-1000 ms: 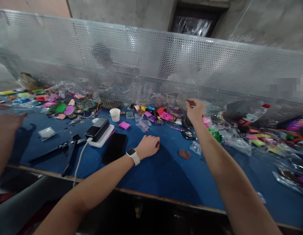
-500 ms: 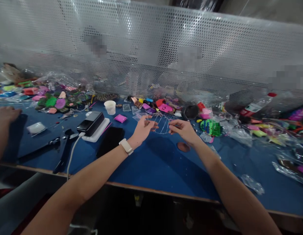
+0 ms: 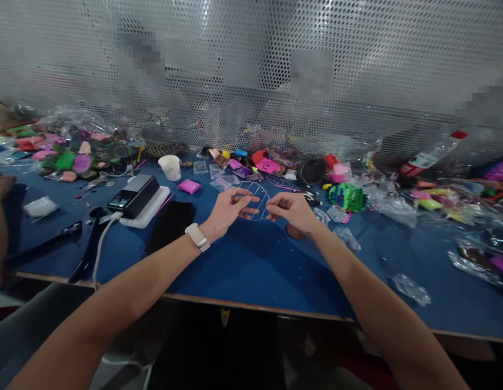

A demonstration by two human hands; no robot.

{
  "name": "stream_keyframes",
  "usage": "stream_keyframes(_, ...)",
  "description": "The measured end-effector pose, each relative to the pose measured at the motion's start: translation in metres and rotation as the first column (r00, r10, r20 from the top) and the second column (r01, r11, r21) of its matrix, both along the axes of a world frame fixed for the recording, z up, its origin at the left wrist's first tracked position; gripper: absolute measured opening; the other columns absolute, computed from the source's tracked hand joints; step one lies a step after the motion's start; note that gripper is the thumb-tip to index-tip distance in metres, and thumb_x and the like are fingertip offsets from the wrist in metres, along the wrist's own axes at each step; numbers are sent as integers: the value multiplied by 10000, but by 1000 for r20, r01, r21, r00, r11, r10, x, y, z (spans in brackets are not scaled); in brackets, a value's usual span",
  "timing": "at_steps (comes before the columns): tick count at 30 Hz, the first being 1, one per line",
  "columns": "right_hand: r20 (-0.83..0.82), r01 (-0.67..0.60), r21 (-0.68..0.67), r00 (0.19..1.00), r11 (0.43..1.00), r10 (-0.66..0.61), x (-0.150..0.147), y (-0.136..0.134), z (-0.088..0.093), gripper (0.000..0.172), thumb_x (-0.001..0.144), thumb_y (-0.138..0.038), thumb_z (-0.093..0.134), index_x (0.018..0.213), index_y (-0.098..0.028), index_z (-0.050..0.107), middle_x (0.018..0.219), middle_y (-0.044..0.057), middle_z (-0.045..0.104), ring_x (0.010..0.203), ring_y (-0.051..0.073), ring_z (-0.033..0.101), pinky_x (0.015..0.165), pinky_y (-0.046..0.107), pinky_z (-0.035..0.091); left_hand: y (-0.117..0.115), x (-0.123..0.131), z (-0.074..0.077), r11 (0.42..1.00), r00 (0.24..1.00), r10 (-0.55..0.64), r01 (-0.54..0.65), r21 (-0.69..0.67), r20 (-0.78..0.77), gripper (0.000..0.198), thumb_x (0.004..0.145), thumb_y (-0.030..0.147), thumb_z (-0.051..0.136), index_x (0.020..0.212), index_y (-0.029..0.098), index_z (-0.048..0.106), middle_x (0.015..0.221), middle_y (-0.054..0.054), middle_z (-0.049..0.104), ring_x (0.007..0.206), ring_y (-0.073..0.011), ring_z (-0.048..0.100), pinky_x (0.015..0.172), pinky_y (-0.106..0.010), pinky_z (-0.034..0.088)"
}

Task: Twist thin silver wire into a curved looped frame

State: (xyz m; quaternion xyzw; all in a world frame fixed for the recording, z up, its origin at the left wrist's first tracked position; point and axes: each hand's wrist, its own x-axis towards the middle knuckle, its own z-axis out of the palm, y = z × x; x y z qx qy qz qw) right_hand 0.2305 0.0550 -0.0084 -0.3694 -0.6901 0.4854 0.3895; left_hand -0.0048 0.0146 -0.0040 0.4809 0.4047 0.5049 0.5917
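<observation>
A round, thin wire frame (image 3: 256, 189) with slanted cross wires is held up above the blue table (image 3: 251, 271). My left hand (image 3: 231, 208), wearing a pale wristband (image 3: 198, 237), grips the frame's left side, thumb and fingers close around it. On the right rim, the fingertips of my right hand (image 3: 290, 210) pinch the wire. Under my right hand lies a brown disc (image 3: 295, 233), partly covered. A pink packet (image 3: 189, 186) and a white cup (image 3: 170, 167) stand to the left, beyond my left hand.
A black device (image 3: 134, 196) with a white cable, a dark phone-like slab (image 3: 170, 226) and black scissors-like tools (image 3: 89, 244) lie left. Colourful clay and wrappers line the perforated metal screen (image 3: 235, 70). A bottle (image 3: 432, 154) leans at right. Another person's hand (image 3: 0, 184) rests far left.
The view has shifted, moving table items left and slightly up. The wire frame now shows more fully between my hands, and my right hand covers more of the brown disc.
</observation>
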Motion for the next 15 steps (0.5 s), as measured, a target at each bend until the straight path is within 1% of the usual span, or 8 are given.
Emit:
stream_keyframes(3, -10, 27, 21, 1000, 999, -27, -3, -2, 4, 455, 764, -626, 945, 861, -228, 748, 686, 16, 752, 622, 190, 736, 626, 355, 637, 0, 3, -2, 1000, 1000, 21, -21, 6, 8, 150, 1060, 280, 684, 1119, 142, 673, 1179, -159, 830, 841, -196, 839, 673, -264, 651)
stream_keyframes(8, -4, 37, 26, 999, 999, -37, -2, -3, 4, 413, 765, -579, 949, 843, -224, 753, 696, 18, 744, 630, 192, 734, 643, 361, 629, 1, 5, -12, 996, 995, 21, -13, 87, -95, 286, 1041, 418, 715, 1104, 140, 692, 1108, -157, 839, 814, -214, 840, 634, -267, 644)
stream_keyframes(11, 15, 11, 27, 1000, 1000, -11, -2, -4, 3, 378, 792, -559, 925, 876, -223, 772, 693, 15, 741, 641, 202, 741, 651, 366, 631, 1, 4, -14, 992, 988, 19, 1, 125, -154, 343, 1027, 477, 723, 1103, 144, 698, 1100, -162, 839, 821, -219, 841, 645, -278, 650)
stream_keyframes(15, 53, -14, 35, 999, 999, 12, -2, -4, 4, 318, 841, -507, 865, 972, -225, 796, 682, 7, 739, 625, 196, 727, 633, 354, 619, -2, 3, -12, 991, 984, 14, 10, 136, -175, 375, 1031, 516, 700, 1089, 146, 698, 1086, -164, 839, 808, -225, 840, 636, -285, 650)
